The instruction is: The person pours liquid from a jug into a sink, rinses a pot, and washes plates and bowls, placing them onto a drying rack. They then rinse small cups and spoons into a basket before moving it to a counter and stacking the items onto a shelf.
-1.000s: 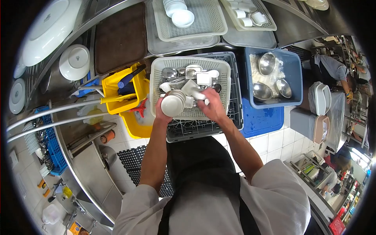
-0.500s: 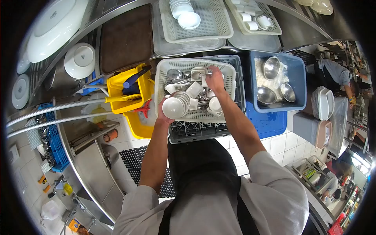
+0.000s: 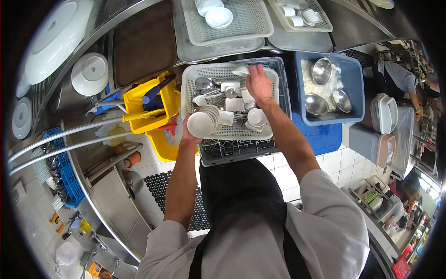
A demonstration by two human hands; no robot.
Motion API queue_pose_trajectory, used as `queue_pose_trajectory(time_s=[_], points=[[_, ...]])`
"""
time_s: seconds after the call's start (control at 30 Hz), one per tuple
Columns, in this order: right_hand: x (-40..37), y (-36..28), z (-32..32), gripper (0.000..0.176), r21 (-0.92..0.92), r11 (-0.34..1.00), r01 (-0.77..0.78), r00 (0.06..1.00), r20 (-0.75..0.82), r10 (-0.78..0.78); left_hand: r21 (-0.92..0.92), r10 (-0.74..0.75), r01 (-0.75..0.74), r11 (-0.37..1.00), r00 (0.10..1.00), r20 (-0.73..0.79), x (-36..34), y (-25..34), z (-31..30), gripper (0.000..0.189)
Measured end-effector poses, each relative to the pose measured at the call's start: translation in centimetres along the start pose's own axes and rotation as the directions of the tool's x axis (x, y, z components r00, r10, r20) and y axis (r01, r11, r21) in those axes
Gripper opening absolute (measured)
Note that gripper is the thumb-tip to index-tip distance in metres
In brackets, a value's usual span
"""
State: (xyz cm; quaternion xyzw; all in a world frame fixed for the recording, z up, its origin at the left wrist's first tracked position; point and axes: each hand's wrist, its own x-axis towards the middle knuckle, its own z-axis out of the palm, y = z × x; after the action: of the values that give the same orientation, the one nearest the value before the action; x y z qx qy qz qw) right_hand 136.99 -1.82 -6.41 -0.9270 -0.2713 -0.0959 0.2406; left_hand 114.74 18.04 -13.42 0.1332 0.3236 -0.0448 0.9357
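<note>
A stack of small white bowls point(image 3: 203, 123) rests tilted in my left hand point(image 3: 187, 132), which is closed around it at the near left corner of a pale perforated basket point(image 3: 275, 104). Near the basket's far edge, my right hand point(image 3: 260, 84) pinches a single small white bowl point(image 3: 240, 70). Between my hands, the basket holds white cups point(image 3: 234, 104), metal spoons and other cutlery in a jumble. A metal ladle or large spoon point(image 3: 203, 83) lies at its left side. My right fingertips are partly hidden behind the hand.
The basket sits on a grey dish rack point(image 3: 223, 151). To the right stands a blue-grey tub point(image 3: 302, 122) with metal bowls in whitish foam. Yellow buckets point(image 3: 139, 118) stand left. On the shelf beyond are a bowl basket point(image 3: 253, 28), a cup basket point(image 3: 297, 26) and a brown tray point(image 3: 144, 42). Another person point(image 3: 399, 76) works far right.
My right hand has lifted a small white bowl from among the dishes toward the basket's far edge. The left hand still holds the stack, shifted slightly left as the view moved.
</note>
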Motion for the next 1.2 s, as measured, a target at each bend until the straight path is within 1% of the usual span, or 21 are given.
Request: queue_pose_trajectory(time_s=[0.03, 0.07, 0.1, 0.2, 0.33, 0.37, 0.4, 0.47, 0.53, 0.57, 0.6, 0.67, 0.7, 0.87, 0.93, 1.0, 1.07, 1.1, 1.13, 1.17, 1.2], points=[[-0.1, -0.8, -1.5, 0.020, 0.113, 0.992, -0.058, 0.998, -0.008, 0.060, -0.008, -0.002, 0.002, 1.000, 1.000, 0.004, 0.5, -0.1, -0.2, 0.054], [-1.6, -2.9, -4.3, 0.023, 0.414, 0.897, -0.154, 0.987, 0.105, 0.121, -0.034, -0.020, 0.022, 0.999, 0.998, 0.054, 0.9, -0.7, -0.4, 0.055], [-2.6, -4.8, -6.0, 0.027, 0.450, 0.820, -0.354, 0.923, 0.310, 0.228, -0.048, -0.033, 0.038, 0.998, 0.994, 0.107, 1.4, -1.0, -0.3, 0.057], [-5.1, -9.3, -9.1, 0.034, 0.312, 0.837, -0.450, 0.781, 0.592, 0.200, -0.055, -0.064, 0.069, 0.996, 0.994, 0.091, 1.8, -2.1, 1.6, 0.060], [-8.0, -8.9, -6.5, 0.035, 0.307, 0.914, -0.265, 0.774, 0.633, 0.012, 0.016, -0.043, 0.041, 0.999, 0.976, 0.213, 3.3, -3.3, 1.5, 0.062], [-7.8, -8.2, -6.8, 0.033, 0.464, 0.831, -0.307, 0.770, 0.634, -0.070, 0.053, -0.061, 0.051, 0.997, 0.972, 0.226, 3.3, -3.3, 1.2, 0.066], [-7.4, -7.2, -6.8, 0.033, 0.467, 0.829, -0.308, 0.768, 0.636, -0.073, 0.053, -0.059, 0.049, 0.997, 0.973, 0.221, 3.2, -3.4, 0.9, 0.066], [-6.5, -3.8, -5.4, 0.027, 0.597, 0.657, -0.460, 0.790, 0.613, -0.005, -0.072, -0.063, 0.099, 0.992, 0.918, 0.391, 2.9, -3.8, 0.9, 0.073], [-6.5, 0.6, -2.1, 0.027, 0.261, 0.956, -0.138, 0.815, 0.577, -0.040, -0.056, -0.067, 0.094, 0.994, 0.927, 0.370, 2.0, -3.6, 1.0, 0.077], [-7.2, 2.6, -0.1, 0.029, 0.062, 0.997, -0.035, 0.723, 0.691, -0.018, -0.066, -0.079, 0.108, 0.992, 0.933, 0.350, 2.0, -3.5, 0.9, 0.075], [-8.6, 3.8, 0.8, 0.029, 0.068, 0.997, -0.035, 0.725, 0.688, -0.022, -0.075, -0.090, 0.121, 0.990, 0.940, 0.329, 1.8, -3.2, 0.8, 0.074], [-10.4, 4.7, 1.7, 0.030, -0.226, 0.855, 0.466, 0.703, 0.682, -0.203, -0.067, -0.091, 0.120, 0.991, 0.938, 0.335, 1.1, -2.4, 0.9, 0.071], [-10.7, 4.9, 2.1, 0.028, -0.243, 0.858, 0.453, 0.635, 0.763, -0.119, -0.065, -0.087, 0.112, 0.992, 0.949, 0.305, 0.7, -2.1, 0.7, 0.069], [-9.7, 4.8, 0.5, 0.024, -0.317, 0.751, 0.579, 0.615, 0.774, -0.148, -0.018, -0.076, 0.082, 0.996, 0.971, 0.225, -0.9, -0.9, 1.3, 0.065], [-9.1, 5.3, -1.2, 0.021, -0.101, 0.676, 0.730, 0.600, 0.569, -0.563, -0.026, -0.072, 0.080, 0.997, 0.975, 0.209, -1.1, -1.0, 1.3, 0.064], [-7.7, 3.8, -3.9, 0.019, -0.124, 0.681, 0.722, 0.648, 0.466, -0.602, -0.039, -0.075, 0.083, 0.996, 0.983, 0.170, -0.3, -1.1, 0.8, 0.063], [-6.4, 1.5, -6.0, 0.022, -0.026, 0.894, 0.448, 0.886, 0.146, -0.440, -0.025, -0.085, 0.091, 0.996, 0.977, 0.196, 0.4, -1.3, 0.8, 0.062], [-5.7, -1.5, -7.8, 0.024, 0.122, 0.953, 0.278, 0.957, 0.050, -0.285, -0.005, -0.099, 0.102, 0.995, 0.971, 0.218, 0.6, -1.6, 0.6, 0.062], [-5.5, -4.0, -8.7, 0.024, 0.121, 0.955, 0.271, 0.959, 0.050, -0.278, -0.002, -0.106, 0.109, 0.994, 0.971, 0.216, 0.7, -1.9, 0.5, 0.062], [-5.4, -6.2, -9.3, 0.021, 0.378, 0.926, 0.002, 0.989, 0.135, -0.057, 0.037, -0.100, 0.095, 0.995, 0.978, 0.181, 0.9, -2.3, 0.7, 0.062], [-5.7, -7.9, -9.5, 0.019, 0.578, 0.770, -0.271, 0.954, 0.266, 0.136, 0.077, -0.094, 0.083, 0.994, 0.984, 0.150, 1.3, -2.5, 0.8, 0.062]])
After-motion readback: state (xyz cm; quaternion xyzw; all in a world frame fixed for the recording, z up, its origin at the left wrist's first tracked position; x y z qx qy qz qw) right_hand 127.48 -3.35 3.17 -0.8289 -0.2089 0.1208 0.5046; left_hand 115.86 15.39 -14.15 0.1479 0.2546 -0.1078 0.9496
